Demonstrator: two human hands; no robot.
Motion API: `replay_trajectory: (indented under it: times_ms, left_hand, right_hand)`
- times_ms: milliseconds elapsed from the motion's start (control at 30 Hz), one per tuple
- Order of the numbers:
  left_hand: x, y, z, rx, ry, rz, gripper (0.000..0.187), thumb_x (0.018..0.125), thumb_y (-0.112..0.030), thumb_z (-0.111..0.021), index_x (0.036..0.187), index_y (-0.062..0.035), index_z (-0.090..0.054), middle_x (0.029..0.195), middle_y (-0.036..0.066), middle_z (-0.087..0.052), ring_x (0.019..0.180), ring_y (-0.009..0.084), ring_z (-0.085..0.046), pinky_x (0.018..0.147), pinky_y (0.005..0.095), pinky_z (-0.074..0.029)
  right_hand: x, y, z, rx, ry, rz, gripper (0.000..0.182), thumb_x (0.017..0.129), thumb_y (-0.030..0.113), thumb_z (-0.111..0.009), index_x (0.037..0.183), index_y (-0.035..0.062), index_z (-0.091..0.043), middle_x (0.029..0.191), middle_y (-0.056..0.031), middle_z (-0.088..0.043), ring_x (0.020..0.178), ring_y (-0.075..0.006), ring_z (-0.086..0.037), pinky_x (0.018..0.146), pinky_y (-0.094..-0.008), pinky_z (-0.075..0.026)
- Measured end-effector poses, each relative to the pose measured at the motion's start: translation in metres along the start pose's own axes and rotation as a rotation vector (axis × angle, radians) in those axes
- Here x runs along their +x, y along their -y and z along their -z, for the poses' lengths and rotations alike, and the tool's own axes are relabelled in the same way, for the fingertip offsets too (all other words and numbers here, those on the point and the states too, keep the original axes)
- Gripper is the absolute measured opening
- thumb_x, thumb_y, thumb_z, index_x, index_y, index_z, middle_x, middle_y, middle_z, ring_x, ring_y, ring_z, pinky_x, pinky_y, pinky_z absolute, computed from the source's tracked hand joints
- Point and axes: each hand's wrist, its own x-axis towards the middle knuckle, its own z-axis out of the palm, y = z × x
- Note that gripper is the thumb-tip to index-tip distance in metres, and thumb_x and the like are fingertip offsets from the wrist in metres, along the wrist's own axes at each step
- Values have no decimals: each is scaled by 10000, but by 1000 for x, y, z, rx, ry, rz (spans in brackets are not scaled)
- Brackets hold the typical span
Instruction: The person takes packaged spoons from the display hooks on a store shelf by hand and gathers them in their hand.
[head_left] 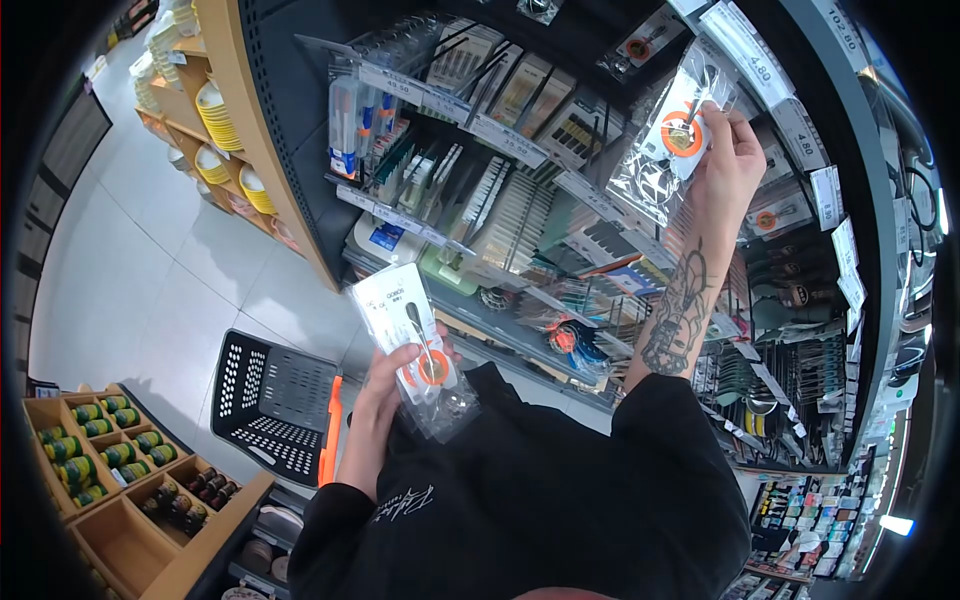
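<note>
Head view shows both hands grasping flat, clear-wrapped utensil packets, each with a white backing card and an orange ring print. The left hand (378,388) pinches a small overlapping bunch, the left-hand packets (408,292), in front of the black shirt (520,480), thumb across the front, a metal-looking utensil lying along the top card. The right hand (735,158) grips one more, the right-hand packet (655,150), by its side edge, up against the shelving rack (490,125). These should handle as light things, the card fairly stiff, the film slick and crinkly, so loose layers could slide over one another; nothing about them looks fragile. The card edge, or thumb and fingers pressed across card and utensil together, seems the surest hold; the loose film end would likely just fold. Counted: two hands, one packet in the right, at least two in the left, though the overlap hides the exact number. At least two similarly marked packets show on the rack, the upper packet (640,45) and the lower packet (775,217). One black shopping basket (270,385) with one orange handle (330,435) stands on the floor.
</note>
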Motion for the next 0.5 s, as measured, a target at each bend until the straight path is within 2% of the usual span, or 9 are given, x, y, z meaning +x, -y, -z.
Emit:
replay_trajectory:
  times_ms: [200, 267, 300, 333, 400, 433, 467, 500]
  left_hand:
    - [3, 2, -1, -5, -2, 9, 789, 740, -232, -803, 1394, -32, -411, 1088, 156, -618, 965, 316, -648, 893, 535, -546]
    - [4, 1, -3, -21, 17, -7, 650, 759, -175, -767, 1310, 18, -480, 1120, 183, -635, 979, 325, -662, 887, 543, -561]
    - [6, 0, -4, -22, 18, -4, 650, 759, -175, -767, 1310, 18, -480, 1120, 183, -635, 979, 325, -662, 887, 543, -561]
    - [9, -1, -5, -6, 59, -16, 683, 755, -168, -766, 1338, 17, -461, 1141, 190, -632, 968, 321, -664, 878, 541, -563]
    - [17, -10, -16, 8, 97, -28, 717, 752, -161, -765, 1366, 16, -443, 1162, 197, -629, 958, 317, -666, 869, 540, -565]
    - [22, -19, -29, 104, 152, -57, 794, 727, -189, -777, 1404, 4, -411, 1141, 191, -620, 915, 307, -659, 854, 521, -561]
    - [27, -28, -41, 202, 206, -87, 871, 703, -217, -789, 1442, -8, -379, 1120, 185, -610, 873, 297, -652, 838, 503, -557]
    - [32, -34, -49, 202, 193, -91, 871, 703, -217, -789, 1442, -8, -379, 1120, 185, -610, 873, 297, -652, 838, 503, -557]
  right_hand:
    - [-4, -9, 14, -79, 62, -89, 154, 923, 58, -684, 1003, -65, -640, 792, -46, -690, 630, -9, -570, 544, -154, -387]
    - [-12, -11, 14, -96, 58, -82, 145, 927, 61, -679, 1004, -56, -642, 808, -52, -693, 647, -16, -582, 564, -159, -413]
    - [-19, -11, 14, -89, 93, -85, 137, 932, 65, -670, 1006, -47, -643, 829, -58, -697, 664, -25, -591, 590, -163, -435]
    - [-27, -9, 12, -81, 129, -86, 129, 937, 69, -661, 1007, -37, -644, 851, -63, -701, 681, -34, -601, 617, -167, -457]
    - [-61, -2, 8, -88, 233, -215, 103, 942, 54, -610, 1011, -13, -644, 886, -46, -697, 752, -57, -632, 673, -197, -499]
    - [-79, -5, 6, -84, 300, -277, 88, 944, 49, -595, 1003, -3, -634, 875, -35, -689, 773, -65, -634, 700, -222, -509]
    - [-99, -8, 3, -60, 346, -350, 61, 948, 43, -589, 993, 12, -616, 900, -30, -682, 807, -69, -628, 749, -223, -499]
    - [-119, -19, 0, -49, 352, -394, 47, 954, 36, -584, 1000, 27, -593, 914, -16, -668, 858, -57, -610, 784, -213, -481]
